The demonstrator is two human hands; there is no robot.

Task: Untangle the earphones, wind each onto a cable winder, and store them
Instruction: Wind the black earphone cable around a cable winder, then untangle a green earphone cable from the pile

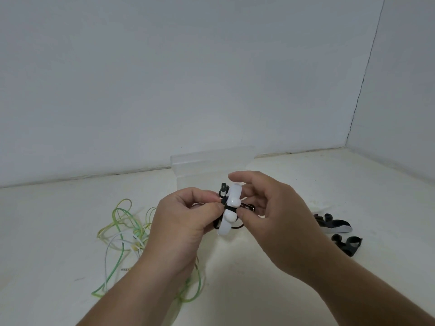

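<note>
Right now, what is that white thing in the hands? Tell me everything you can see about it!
It is a white cable winder, long with rounded ends, and it looks like smooth, slightly see-through plastic with two round knobs on its face. It is held up above the table, tilted almost upright. Black earphone cable is wrapped across its middle, with a loop sticking out low on its right. The left hand pinches it from the left, and the right hand holds it from the right with the thumb on the cable.
</note>
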